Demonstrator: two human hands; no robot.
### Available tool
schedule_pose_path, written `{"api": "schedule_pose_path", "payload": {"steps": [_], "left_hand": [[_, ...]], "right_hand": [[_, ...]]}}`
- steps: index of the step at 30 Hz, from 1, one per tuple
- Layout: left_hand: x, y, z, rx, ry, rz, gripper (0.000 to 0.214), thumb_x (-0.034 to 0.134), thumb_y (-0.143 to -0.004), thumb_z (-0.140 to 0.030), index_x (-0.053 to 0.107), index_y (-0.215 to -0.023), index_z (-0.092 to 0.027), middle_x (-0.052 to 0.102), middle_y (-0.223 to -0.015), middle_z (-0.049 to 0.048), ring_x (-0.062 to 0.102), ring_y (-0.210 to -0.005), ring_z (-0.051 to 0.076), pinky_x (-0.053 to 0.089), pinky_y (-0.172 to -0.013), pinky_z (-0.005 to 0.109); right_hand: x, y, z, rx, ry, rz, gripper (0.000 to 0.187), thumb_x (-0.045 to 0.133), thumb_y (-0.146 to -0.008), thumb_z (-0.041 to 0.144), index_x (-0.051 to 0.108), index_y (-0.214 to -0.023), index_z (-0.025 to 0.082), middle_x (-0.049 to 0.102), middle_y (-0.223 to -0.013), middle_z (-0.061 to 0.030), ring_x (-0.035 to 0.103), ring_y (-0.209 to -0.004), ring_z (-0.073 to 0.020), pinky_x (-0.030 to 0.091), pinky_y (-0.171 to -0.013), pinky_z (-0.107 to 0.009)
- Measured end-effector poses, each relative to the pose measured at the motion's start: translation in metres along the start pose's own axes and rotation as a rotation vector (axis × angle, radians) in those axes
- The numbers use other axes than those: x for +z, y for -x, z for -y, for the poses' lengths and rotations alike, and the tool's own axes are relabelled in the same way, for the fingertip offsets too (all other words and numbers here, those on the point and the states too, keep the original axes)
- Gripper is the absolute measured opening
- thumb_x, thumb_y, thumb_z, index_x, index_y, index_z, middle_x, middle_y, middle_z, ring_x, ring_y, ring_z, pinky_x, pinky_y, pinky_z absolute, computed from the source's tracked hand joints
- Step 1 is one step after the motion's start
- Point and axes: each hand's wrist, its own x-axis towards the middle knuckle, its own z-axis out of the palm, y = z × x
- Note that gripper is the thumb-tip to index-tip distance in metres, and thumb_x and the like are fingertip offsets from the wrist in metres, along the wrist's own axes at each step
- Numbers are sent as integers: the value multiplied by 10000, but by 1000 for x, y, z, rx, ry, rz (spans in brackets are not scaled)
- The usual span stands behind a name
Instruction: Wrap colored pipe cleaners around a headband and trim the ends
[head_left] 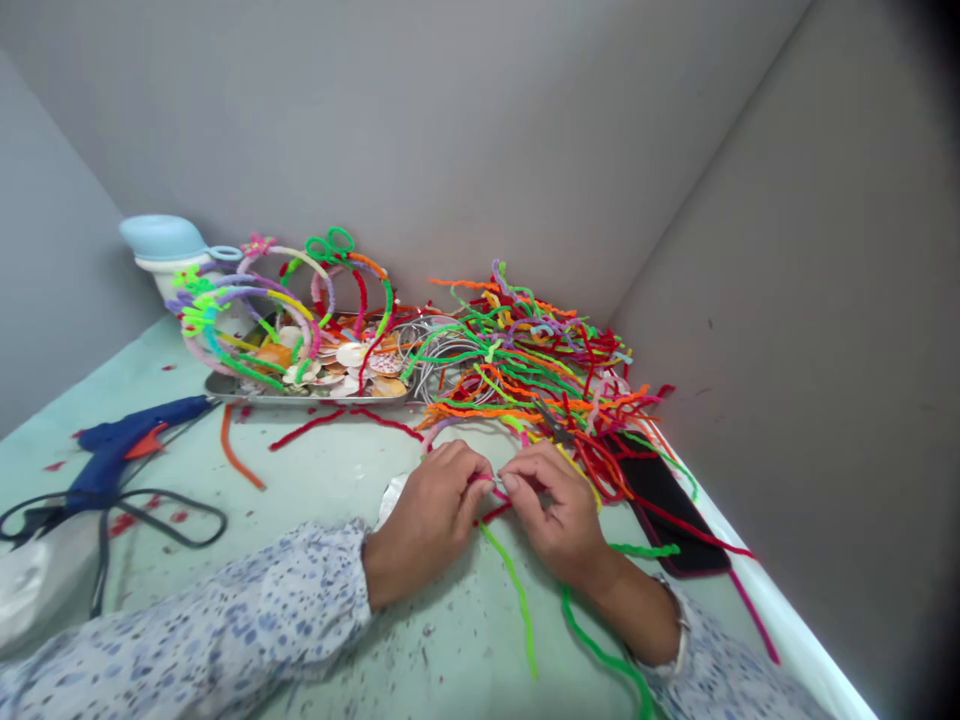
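My left hand [429, 515] and my right hand [555, 510] meet fingertip to fingertip on the table, both pinched on pipe cleaners [495, 490], pink and red at the fingers. A light green pipe cleaner [517, 595] trails from between the hands toward me. A darker green one [600, 650] runs under my right wrist. Just behind the hands lies a big tangle of coloured pipe cleaners [540, 370].
A metal tray [300, 392] holds pipe-cleaner headbands [247, 300] and shells. A blue glue gun [120, 445] with its black cord lies at the left. A dark phone [667, 505] lies by the right wall. A pale blue and white container [165, 245] stands in the corner.
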Motion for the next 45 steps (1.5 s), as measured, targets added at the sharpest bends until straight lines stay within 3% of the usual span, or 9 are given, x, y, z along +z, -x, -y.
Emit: {"api": "schedule_pose_path", "payload": {"steps": [9,22,27,33,45], "left_hand": [[-2,0,1,-70,69,52,152,441,-934,-228,544,-835,-177,571,-847,22,513,-832,178,389,-764,318],[1,0,4,-16,-142,82,239,350,-957,-236,517,-795,-183,559,-786,21,504,-782,197,359,-765,381],[-1,-1,1,-15,-112,83,215,355,-950,-229,506,-804,-185,560,-807,20,507,-806,197,361,-777,380],[1,0,3,28,-171,38,56,467,-834,-131,487,-826,-182,559,-843,33,504,-837,211,366,-796,391],[4,0,13,139,-268,-21,36,491,-863,-155,479,-849,-186,551,-840,37,475,-823,211,373,-789,388]], "right_hand": [[0,2,-1,52,-25,57,116,518,-897,169,582,-805,199,555,-791,-19,534,-773,-167,420,-708,-308],[2,1,0,97,-66,147,143,488,-921,196,572,-806,205,550,-798,-17,535,-774,-166,415,-725,-304],[2,2,1,104,-61,146,146,489,-923,196,576,-805,199,542,-788,-15,528,-774,-163,410,-730,-297],[3,0,0,123,-57,134,150,492,-918,186,579,-795,195,539,-779,-11,524,-762,-158,406,-726,-290],[2,-3,-3,273,-198,157,154,561,-874,235,615,-736,195,536,-705,7,518,-678,-144,412,-636,-259]]}}
